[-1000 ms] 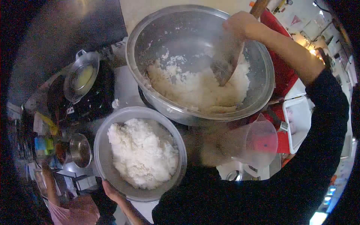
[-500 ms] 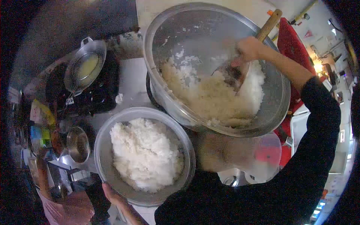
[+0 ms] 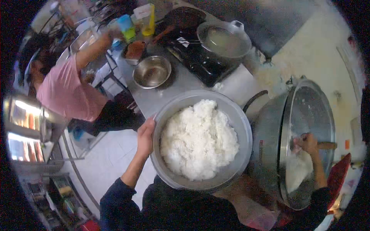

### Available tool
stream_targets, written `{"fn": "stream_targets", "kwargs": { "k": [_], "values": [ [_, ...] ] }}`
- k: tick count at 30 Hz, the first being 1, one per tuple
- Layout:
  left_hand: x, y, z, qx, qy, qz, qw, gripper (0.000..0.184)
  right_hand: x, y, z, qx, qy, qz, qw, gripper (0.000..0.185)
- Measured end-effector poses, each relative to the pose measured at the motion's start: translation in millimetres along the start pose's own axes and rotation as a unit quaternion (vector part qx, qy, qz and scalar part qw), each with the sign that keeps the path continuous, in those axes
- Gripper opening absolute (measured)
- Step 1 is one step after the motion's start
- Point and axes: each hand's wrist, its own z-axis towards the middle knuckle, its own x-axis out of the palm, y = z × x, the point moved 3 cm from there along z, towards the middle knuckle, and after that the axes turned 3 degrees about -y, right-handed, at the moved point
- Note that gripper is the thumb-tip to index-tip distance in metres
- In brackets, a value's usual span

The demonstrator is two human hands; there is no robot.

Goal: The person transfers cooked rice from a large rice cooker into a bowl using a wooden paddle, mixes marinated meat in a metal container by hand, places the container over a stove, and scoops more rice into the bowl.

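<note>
My left hand (image 3: 146, 135) is closed on the left rim of a wide grey metal basin (image 3: 155, 154). A large mound of white cooked rice (image 3: 200, 142) lies in the basin. On the right, my right hand (image 3: 307, 144) is wrapped round the wooden handle of a paddle (image 3: 327, 145), inside a big metal pot (image 3: 264, 134). The paddle's blade cannot be made out. More rice (image 3: 298, 171) shows below that hand, partly hidden by the pot's rim and blurred.
Beyond the basin, a black stove (image 3: 208, 71) carries a pan (image 3: 241, 46) of pale liquid. A steel bowl (image 3: 157, 81) sits on the metal counter (image 3: 181, 92). At the left, a person in a pink shirt (image 3: 73, 94) reaches over the counter. Red material (image 3: 340, 181) is at far right.
My view has swung left, so the basin now sits mid-frame and the pot at the right. My right hand, still on the paddle, appears lower in the view. My left hand stays on the basin's rim.
</note>
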Motion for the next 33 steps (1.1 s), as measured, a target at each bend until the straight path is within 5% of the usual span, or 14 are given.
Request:
{"fn": "stream_targets", "kwargs": {
  "k": [4, 16, 19, 20, 21, 22, 24, 29, 33],
  "values": [
    [-9, 10, 5, 0.031, -0.026, 0.076, 0.996, 0.04, -17, 22, -10, 0.013, 0.008, -0.016, 1.0, 0.058],
    [0, 5, 3, 0.031, 0.001, -0.016, 0.999, 0.036, -40, -11, -35, 0.015, -0.056, 0.02, 0.998, 0.051],
    [-15, 11, 2, 0.079, -0.037, 0.159, 0.983, 0.039, -37, -14, -34, 0.057, -0.006, 0.063, 0.996, 0.046],
    [-18, 18, 4, 0.063, -0.012, 0.1, 0.993, 0.037, -40, -6, -43, 0.05, -0.035, 0.153, 0.986, 0.042],
    [-43, 49, 23, 0.066, -0.004, 0.061, 0.996, 0.029, -43, -11, -42, 0.083, 0.004, 0.041, 0.996, 0.043],
    [-16, 8, 2, 0.125, -0.001, 0.173, 0.977, 0.034, -43, -13, -46, 0.087, -0.005, 0.053, 0.995, 0.044],
    [-6, 6, 2, 0.078, 0.008, 0.058, 0.995, 0.032, -34, -35, -48, 0.021, -0.069, 0.177, 0.982, 0.045],
    [-10, 16, 10, 0.047, 0.053, -0.042, 0.997, 0.027, -72, -20, -59, 0.117, -0.049, 0.226, 0.966, 0.049],
    [-7, 5, 4, 0.08, 0.045, -0.024, 0.995, 0.028, -89, -39, -60, 0.124, -0.083, 0.246, 0.958, 0.033]
  ]
}}
